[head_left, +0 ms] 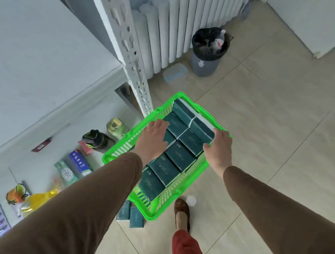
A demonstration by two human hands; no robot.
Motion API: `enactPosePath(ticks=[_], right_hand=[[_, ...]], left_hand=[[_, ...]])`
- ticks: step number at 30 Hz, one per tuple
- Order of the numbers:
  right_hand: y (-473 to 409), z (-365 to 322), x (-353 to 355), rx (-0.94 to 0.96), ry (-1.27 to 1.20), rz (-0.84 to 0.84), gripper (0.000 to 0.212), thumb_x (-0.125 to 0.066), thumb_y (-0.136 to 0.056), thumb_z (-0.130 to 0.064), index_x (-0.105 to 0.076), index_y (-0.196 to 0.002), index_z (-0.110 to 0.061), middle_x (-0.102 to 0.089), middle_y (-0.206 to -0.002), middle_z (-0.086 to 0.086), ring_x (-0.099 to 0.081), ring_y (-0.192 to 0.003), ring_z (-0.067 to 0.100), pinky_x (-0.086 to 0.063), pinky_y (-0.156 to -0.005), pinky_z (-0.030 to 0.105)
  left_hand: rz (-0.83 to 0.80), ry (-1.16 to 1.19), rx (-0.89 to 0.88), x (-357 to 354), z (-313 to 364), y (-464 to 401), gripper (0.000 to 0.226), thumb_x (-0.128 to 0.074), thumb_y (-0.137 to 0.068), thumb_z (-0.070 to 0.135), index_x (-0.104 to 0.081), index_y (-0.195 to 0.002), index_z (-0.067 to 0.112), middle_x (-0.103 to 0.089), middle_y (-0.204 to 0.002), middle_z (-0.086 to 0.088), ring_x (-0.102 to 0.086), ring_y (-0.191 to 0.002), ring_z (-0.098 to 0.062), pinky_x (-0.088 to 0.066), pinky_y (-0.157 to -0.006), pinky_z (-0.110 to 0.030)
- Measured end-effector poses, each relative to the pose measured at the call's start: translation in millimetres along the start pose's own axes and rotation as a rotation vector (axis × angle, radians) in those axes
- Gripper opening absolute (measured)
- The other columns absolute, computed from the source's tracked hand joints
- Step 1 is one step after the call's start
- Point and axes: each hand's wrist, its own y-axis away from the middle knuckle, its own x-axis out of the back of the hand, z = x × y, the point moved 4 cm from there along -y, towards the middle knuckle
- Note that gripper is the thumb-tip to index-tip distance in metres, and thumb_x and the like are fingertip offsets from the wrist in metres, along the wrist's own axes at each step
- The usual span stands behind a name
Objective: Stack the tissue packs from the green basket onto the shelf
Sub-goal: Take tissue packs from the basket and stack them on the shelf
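- The tissue packs (179, 158) lie flat in tight rows in the green basket (202, 165) on the floor, easy to lift from above.
- The left hand (153, 140) rests spread on them, grip released; the right hand (218, 148) cups 1 pack's edge, not clenched.
- The shelf (40, 80) stands just left, likely keeping carries short.
- 2 loose packs (130, 213) lie beside the basket.

The beige tiled floor (272, 139) carries a bright green plastic basket (186, 187) at centre frame. Two dark teal tissue packs (136, 219) lie just beside its lower edge. A grey bin with black liner (204, 64) stands at upper right.
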Motion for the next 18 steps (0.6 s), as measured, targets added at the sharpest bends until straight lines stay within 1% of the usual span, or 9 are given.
enactPosePath(ticks=[3,7,10,11,13,15,17,18], right_hand=[[-35,23,-13,0.027,0.144,0.013,0.057,-0.064,-0.082,-0.011,-0.046,-0.135,-0.005,-0.043,-0.134,0.017,-0.043,-0.117,0.037,-0.04,-0.099,0.041],[-52,40,-39,0.157,0.321,0.004,0.066,-0.071,-0.076,-0.017,-0.048,-0.137,-0.006,-0.048,-0.128,0.015,-0.047,-0.11,0.035,-0.045,-0.095,0.041],[-55,50,-50,0.199,0.336,0.025,0.064,-0.073,-0.075,-0.023,-0.051,-0.133,-0.01,-0.048,-0.128,0.012,-0.045,-0.115,0.033,-0.042,-0.101,0.04],[-55,52,-52,0.213,0.324,0.034,0.059,-0.074,-0.075,-0.024,-0.052,-0.129,-0.013,-0.049,-0.126,0.009,-0.045,-0.116,0.031,-0.041,-0.102,0.039],[-56,55,-56,0.23,0.271,0.052,0.055,-0.08,-0.072,-0.025,-0.051,-0.119,-0.016,-0.054,-0.116,0.005,-0.049,-0.108,0.027,-0.043,-0.095,0.037],[-58,55,-58,0.21,0.236,0.057,0.063,-0.084,-0.068,-0.027,-0.05,-0.119,-0.012,-0.058,-0.109,0.007,-0.053,-0.102,0.028,-0.046,-0.09,0.039],[-60,56,-60,0.179,0.253,0.04,0.069,-0.084,-0.069,-0.025,-0.049,-0.125,-0.007,-0.06,-0.11,0.01,-0.053,-0.102,0.031,-0.047,-0.09,0.04],[-61,56,-59,0.163,0.245,0.029,0.067,-0.081,-0.07,-0.023,-0.048,-0.126,-0.006,-0.06,-0.11,0.011,-0.051,-0.102,0.032,-0.046,-0.09,0.04]], left_hand=[[-0.011,-0.083,-0.002,-15,11,-75,0.073,-0.062,-0.084,0.011,-0.03,-0.149,0.018,-0.033,-0.151,-0.005,-0.037,-0.134,-0.029,-0.04,-0.104,-0.043],[-0.002,-0.244,-0.052,-31,18,-149,0.081,-0.063,-0.079,-0.001,-0.026,-0.15,0.013,-0.027,-0.155,-0.009,-0.037,-0.134,-0.031,-0.043,-0.1,-0.043],[-0.038,-0.334,-0.1,-46,15,-177,0.088,-0.064,-0.077,-0.003,-0.021,-0.153,0.013,-0.017,-0.16,-0.012,-0.027,-0.142,-0.033,-0.04,-0.105,-0.044],[-0.048,-0.335,-0.102,-51,13,-180,0.09,-0.064,-0.077,-0.004,-0.019,-0.153,0.014,-0.017,-0.16,-0.012,-0.026,-0.142,-0.034,-0.041,-0.105,-0.045],[-0.031,-0.339,-0.096,-59,14,-183,0.092,-0.063,-0.075,-0.007,-0.02,-0.153,0.016,-0.025,-0.154,-0.013,-0.035,-0.132,-0.035,-0.045,-0.097,-0.044],[0.018,-0.362,-0.073,-62,16,-181,0.085,-0.061,-0.073,-0.01,-0.03,-0.148,0.015,-0.033,-0.143,-0.013,-0.043,-0.118,-0.034,-0.049,-0.086,-0.042],[0.045,-0.334,-0.046,-63,14,-176,0.066,-0.059,-0.074,-0.013,-0.044,-0.133,0.012,-0.034,-0.137,-0.013,-0.047,-0.108,-0.032,-0.05,-0.076,-0.041],[0.054,-0.31,-0.03,-63,11,-171,0.059,-0.058,-0.074,-0.014,-0.048,-0.126,0.011,-0.034,-0.137,-0.013,-0.048,-0.106,-0.032,-0.05,-0.072,-0.04]])
